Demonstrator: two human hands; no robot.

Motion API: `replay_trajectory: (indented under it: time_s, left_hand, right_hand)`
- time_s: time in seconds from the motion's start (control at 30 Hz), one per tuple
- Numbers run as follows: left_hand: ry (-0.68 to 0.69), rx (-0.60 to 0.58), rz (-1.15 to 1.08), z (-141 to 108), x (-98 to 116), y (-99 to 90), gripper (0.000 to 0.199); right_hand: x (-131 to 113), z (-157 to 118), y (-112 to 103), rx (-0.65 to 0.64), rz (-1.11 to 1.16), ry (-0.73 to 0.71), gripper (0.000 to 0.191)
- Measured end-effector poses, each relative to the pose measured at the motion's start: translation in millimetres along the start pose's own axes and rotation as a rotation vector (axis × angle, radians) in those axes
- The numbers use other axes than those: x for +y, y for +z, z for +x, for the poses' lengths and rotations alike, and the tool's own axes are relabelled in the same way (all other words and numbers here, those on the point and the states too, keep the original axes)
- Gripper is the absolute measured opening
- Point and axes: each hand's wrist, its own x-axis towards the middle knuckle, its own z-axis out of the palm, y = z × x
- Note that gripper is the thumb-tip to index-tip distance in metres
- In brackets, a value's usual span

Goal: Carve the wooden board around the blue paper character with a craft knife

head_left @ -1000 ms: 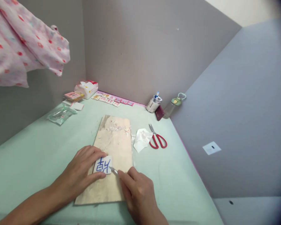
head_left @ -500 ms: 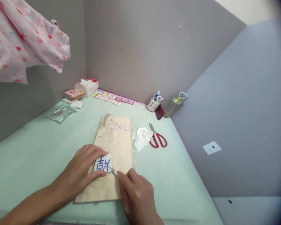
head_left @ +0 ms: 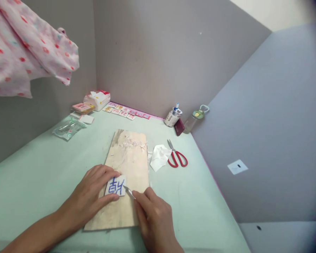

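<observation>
Left hand (head_left: pixel 96 189), part-spread, grips one blue-marked tile (head_left: pixel 116 186). Right hand (head_left: pixel 156 214), clenched, holds one slim knife (head_left: pixel 129 192), tip seemingly on the tile. Board (head_left: pixel 131 163): one. Scissors (head_left: pixel 175 150): one pair.

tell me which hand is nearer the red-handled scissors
Right. The right hand, holding a knife, is on the near side of the scissors, slightly left of them. The left hand is farther left, holding the tile on the board.
</observation>
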Motion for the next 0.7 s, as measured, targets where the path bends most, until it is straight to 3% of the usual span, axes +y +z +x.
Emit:
replay_trajectory:
  time_s: [0.2,0.7]
  left_hand:
    - [0.001,0.002,-0.011,0.1,-1.4,1.6,0.034]
    - [0.005,0.009,-0.004,1.5,0.3,1.2,0.033]
  right_hand:
    - [-2.8,-3.2,-8.6,0.004,-0.043,-0.031,0.036]
    - [-5.6,-17.7,18.0,0.042,-0.183,0.002,0.031]
